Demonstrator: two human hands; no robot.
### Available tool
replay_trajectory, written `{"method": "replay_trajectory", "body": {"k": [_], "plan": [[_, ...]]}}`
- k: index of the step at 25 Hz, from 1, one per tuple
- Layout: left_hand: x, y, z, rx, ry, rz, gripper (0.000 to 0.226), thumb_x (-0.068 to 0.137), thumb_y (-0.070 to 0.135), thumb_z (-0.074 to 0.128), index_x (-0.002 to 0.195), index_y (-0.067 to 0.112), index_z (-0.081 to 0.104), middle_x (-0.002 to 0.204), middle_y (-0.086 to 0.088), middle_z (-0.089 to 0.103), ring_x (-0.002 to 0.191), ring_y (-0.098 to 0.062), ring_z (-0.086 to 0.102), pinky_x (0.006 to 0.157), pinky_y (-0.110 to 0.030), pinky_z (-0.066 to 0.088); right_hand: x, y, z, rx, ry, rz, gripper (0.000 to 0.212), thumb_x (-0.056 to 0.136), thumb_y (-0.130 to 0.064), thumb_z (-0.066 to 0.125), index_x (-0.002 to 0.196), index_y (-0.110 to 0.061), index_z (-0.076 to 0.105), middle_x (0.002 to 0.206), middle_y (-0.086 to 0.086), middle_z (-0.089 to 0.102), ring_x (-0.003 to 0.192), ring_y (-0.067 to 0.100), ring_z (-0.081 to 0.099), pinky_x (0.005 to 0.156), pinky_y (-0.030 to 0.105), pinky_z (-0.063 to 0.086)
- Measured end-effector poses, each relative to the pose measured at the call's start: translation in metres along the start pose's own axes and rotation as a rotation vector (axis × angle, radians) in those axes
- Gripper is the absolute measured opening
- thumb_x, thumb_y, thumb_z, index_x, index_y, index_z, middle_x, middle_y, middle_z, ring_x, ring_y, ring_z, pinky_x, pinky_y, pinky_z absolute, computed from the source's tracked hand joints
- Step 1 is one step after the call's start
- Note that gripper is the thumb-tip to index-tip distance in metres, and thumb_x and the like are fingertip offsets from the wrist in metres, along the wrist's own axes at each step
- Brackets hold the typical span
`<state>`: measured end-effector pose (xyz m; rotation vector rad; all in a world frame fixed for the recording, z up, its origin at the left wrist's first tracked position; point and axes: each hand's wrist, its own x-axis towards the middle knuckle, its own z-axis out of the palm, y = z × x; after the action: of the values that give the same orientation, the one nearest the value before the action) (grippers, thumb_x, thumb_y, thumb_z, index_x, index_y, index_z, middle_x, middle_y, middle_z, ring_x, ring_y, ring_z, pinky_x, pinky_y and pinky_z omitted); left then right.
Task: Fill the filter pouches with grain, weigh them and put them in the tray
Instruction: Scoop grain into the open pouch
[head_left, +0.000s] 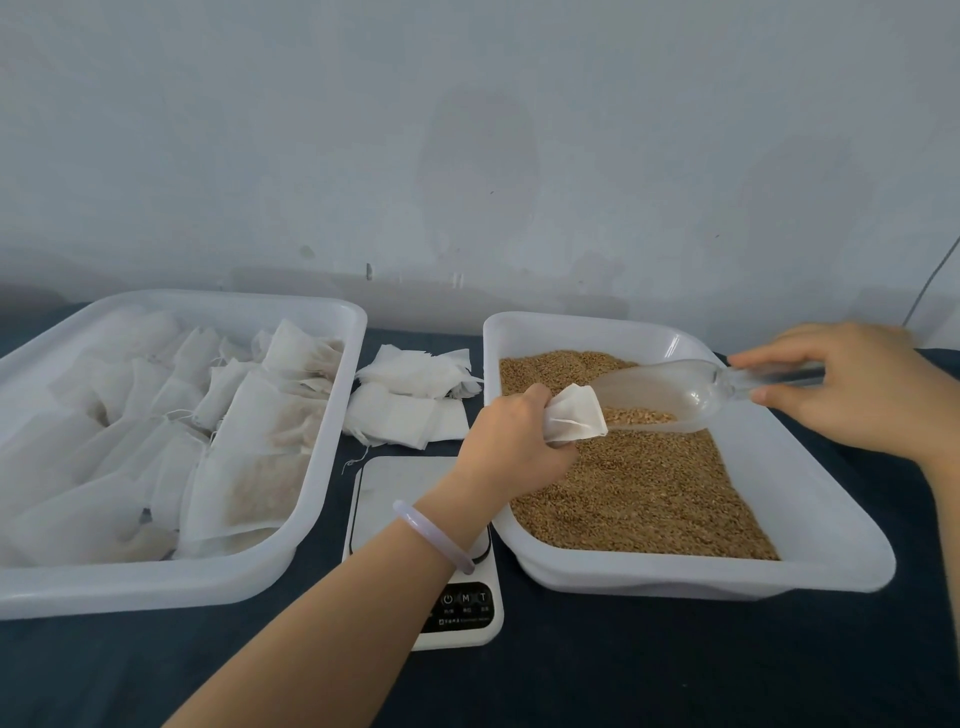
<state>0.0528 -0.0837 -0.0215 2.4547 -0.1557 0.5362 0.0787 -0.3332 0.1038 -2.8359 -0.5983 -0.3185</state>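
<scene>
My left hand (511, 436) grips a white filter pouch (576, 413) over the left side of the grain tray (810, 525), the pouch's mouth turned to the right. My right hand (852, 387) holds the handle of a clear plastic scoop (670, 389). The scoop carries some brown grain, and its tip sits at the pouch's mouth. Brown grain (644, 499) fills the tray below. A white scale (395, 499) lies under my left forearm. On the left, a white tray (327, 467) holds several filled pouches (260, 467).
A heap of empty pouches (415, 395) lies on the dark cloth between the two trays, behind the scale. A pale wall runs close behind the table. A thin cable (930, 283) hangs at the far right.
</scene>
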Motion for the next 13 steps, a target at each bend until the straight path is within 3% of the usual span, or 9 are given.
{"method": "replay_trajectory", "body": {"k": [8,13], "plan": [[0.0,-0.001,0.0,-0.007,0.006,0.005,0.023,0.078,0.025,0.063,0.08,0.013,0.043,0.063,0.006,0.044,0.061,-0.019,0.048,0.047,-0.024,0.03,0.0,0.0,0.0,-0.017,0.017,0.01,0.028,0.079,-0.025,0.072,0.099,-0.044,0.067,0.104,-0.011,0.066,0.106,0.016,0.057,0.098,0.042,0.039],[-0.001,-0.001,0.0,-0.045,0.02,-0.016,0.024,0.078,0.025,0.064,0.078,0.013,0.043,0.063,0.004,0.046,0.061,-0.021,0.049,0.048,-0.026,0.032,-0.001,0.011,0.008,0.16,-0.088,0.065,0.036,0.08,-0.018,0.072,0.09,-0.051,0.062,0.096,-0.023,0.061,0.1,0.007,0.054,0.096,0.036,0.04]]}}
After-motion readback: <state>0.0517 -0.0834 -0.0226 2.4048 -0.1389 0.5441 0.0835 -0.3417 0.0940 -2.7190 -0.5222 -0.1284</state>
